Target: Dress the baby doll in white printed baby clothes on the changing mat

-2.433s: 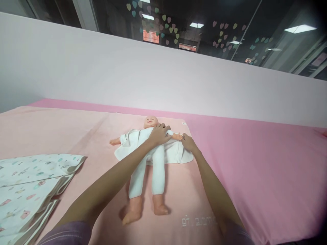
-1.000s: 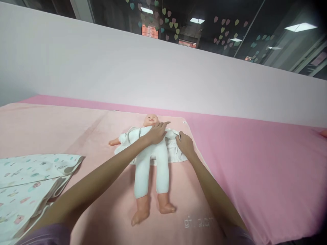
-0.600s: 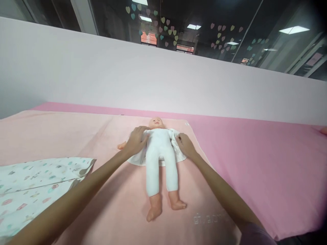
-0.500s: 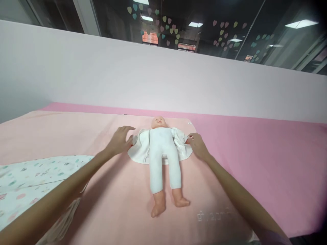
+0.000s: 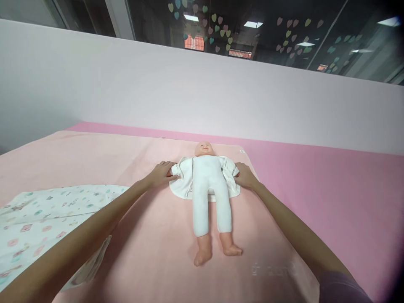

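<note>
A baby doll (image 5: 204, 149) lies on its back in a white bodysuit (image 5: 208, 176), with bare feet toward me. A white open-front jacket (image 5: 182, 185) is on its arms, with the front panels spread out to both sides. At the sleeve end on the left of the view, my left hand (image 5: 160, 174) is closed around the doll's arm; the thumb rests along the jacket's edge. On the opposite side my right hand (image 5: 246, 175) grips the other sleeved arm, its fingertips partly hidden.
A peach mat (image 5: 151, 252) lies under the doll on a pink surface (image 5: 315, 202). Left of my left forearm is a white cloth with a coloured print (image 5: 57, 214). Behind stands a low white wall (image 5: 202, 97) under a window with heart stickers.
My left hand has moved in and closed on the sleeved arm; it was more open before. My right hand has shifted slightly inward. The whole view has shifted a little.
</note>
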{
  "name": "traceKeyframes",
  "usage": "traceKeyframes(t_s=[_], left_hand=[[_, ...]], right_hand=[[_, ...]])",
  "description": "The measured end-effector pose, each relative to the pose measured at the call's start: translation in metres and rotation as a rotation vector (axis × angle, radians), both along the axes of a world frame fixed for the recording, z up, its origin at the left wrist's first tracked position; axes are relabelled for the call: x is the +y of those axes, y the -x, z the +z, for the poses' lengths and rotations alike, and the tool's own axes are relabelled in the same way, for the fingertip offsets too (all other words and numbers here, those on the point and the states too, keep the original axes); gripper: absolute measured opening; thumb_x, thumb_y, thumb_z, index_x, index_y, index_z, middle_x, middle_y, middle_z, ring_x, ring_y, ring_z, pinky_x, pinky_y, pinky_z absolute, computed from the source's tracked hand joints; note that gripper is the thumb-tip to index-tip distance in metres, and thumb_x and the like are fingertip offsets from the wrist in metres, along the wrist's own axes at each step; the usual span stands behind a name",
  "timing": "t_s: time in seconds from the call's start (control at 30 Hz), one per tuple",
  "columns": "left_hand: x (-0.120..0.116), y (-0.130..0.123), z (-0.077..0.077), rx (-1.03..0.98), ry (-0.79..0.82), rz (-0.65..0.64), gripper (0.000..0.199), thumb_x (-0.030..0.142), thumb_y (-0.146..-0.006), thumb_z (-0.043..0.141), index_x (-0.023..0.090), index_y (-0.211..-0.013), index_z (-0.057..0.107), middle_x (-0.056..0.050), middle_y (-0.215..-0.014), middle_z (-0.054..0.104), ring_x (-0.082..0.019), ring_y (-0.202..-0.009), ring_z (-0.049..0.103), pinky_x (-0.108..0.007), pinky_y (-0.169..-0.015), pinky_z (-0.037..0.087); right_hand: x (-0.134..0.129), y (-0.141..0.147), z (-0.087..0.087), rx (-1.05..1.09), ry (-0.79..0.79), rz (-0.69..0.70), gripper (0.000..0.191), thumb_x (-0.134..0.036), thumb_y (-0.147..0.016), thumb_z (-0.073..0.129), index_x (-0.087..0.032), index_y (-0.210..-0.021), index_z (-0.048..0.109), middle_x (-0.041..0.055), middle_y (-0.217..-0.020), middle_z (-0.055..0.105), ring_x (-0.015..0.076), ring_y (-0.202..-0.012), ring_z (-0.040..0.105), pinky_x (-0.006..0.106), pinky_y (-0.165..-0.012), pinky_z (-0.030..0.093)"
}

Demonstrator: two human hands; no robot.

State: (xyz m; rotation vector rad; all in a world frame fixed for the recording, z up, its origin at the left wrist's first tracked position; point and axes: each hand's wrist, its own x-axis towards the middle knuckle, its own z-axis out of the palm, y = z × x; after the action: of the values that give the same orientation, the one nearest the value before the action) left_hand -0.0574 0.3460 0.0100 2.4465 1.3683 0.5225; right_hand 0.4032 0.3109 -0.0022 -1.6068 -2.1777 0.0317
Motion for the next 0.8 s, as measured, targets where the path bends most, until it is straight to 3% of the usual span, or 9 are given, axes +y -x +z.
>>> traceKeyframes(t_s=[0.13, 0.27, 0.33, 0.43, 0.53, 0.6, 0.8], left_hand=[[0.008, 0.006, -0.001, -0.015, 0.04, -0.031, 0.061, 0.066, -0.098, 0.052, 0.027, -0.143, 0.062, -0.009, -0.131, 0.07, -0.034, -0.119, 0.058, -0.046, -0.105, 0.044], [0.01, 0.01, 0.003, 0.005, 0.047, -0.069, 0.054, 0.055, -0.101, 0.05, 0.028, -0.147, 0.058, -0.008, -0.13, 0.07, -0.033, -0.117, 0.058, -0.045, -0.103, 0.044], [0.001, 0.009, 0.005, -0.009, -0.009, -0.028, 0.052, 0.052, -0.098, 0.055, 0.027, -0.144, 0.059, -0.009, -0.133, 0.067, -0.033, -0.12, 0.058, -0.046, -0.103, 0.045], [-0.025, 0.009, 0.002, -0.06, -0.184, 0.132, 0.045, 0.054, -0.096, 0.06, 0.024, -0.128, 0.062, -0.012, -0.133, 0.064, -0.036, -0.124, 0.054, -0.049, -0.102, 0.046], [-0.056, 0.005, -0.006, -0.066, -0.323, 0.273, 0.043, 0.057, -0.095, 0.062, 0.022, -0.12, 0.06, -0.014, -0.128, 0.063, -0.036, -0.119, 0.053, -0.052, -0.102, 0.045], [-0.07, -0.003, -0.01, -0.008, -0.306, 0.297, 0.043, 0.059, -0.095, 0.061, 0.022, -0.116, 0.06, -0.014, -0.12, 0.065, -0.036, -0.113, 0.056, -0.054, -0.101, 0.045], [-0.072, -0.033, -0.003, 0.074, -0.035, 0.421, 0.04, 0.058, -0.094, 0.054, 0.02, -0.101, 0.06, -0.014, -0.098, 0.073, -0.035, -0.092, 0.068, -0.046, -0.085, 0.047]], right_hand=[[0.017, -0.021, 0.002, 0.02, 0.02, 0.106, 0.044, -0.048, -0.095, 0.057, -0.022, -0.13, 0.064, 0.0125, -0.119, 0.072, 0.0323, -0.107, 0.062, 0.046, -0.097, 0.046], [0.031, -0.047, 0.015, -0.087, 0.06, 0.218, 0.044, -0.043, -0.095, 0.057, -0.023, -0.134, 0.064, 0.0125, -0.124, 0.071, 0.0331, -0.114, 0.062, 0.048, -0.102, 0.045], [0.022, -0.052, 0.015, -0.088, 0.017, 0.163, 0.05, -0.044, -0.096, 0.058, -0.024, -0.142, 0.059, 0.0136, -0.137, 0.067, 0.0356, -0.126, 0.058, 0.051, -0.108, 0.042], [-0.014, -0.052, 0.003, 0.0, -0.068, 0.0, 0.063, -0.058, -0.095, 0.061, -0.025, -0.148, 0.052, 0.0155, -0.146, 0.061, 0.0389, -0.134, 0.053, 0.052, -0.106, 0.044], [-0.059, -0.051, -0.013, 0.133, -0.049, -0.166, 0.057, -0.069, -0.09, 0.066, -0.025, -0.125, 0.059, 0.0139, -0.123, 0.069, 0.0354, -0.113, 0.062, 0.046, -0.09, 0.049], [-0.078, -0.049, -0.019, 0.159, 0.002, -0.211, 0.052, -0.072, -0.087, 0.068, -0.025, -0.107, 0.06, 0.0108, -0.11, 0.07, 0.0318, -0.101, 0.064, 0.044, -0.086, 0.048], [-0.077, -0.013, -0.014, 0.181, 0.135, -0.268, 0.044, -0.068, -0.089, 0.062, -0.024, -0.087, 0.058, 0.0051, -0.09, 0.071, 0.027, -0.085, 0.064, 0.044, -0.089, 0.043]])
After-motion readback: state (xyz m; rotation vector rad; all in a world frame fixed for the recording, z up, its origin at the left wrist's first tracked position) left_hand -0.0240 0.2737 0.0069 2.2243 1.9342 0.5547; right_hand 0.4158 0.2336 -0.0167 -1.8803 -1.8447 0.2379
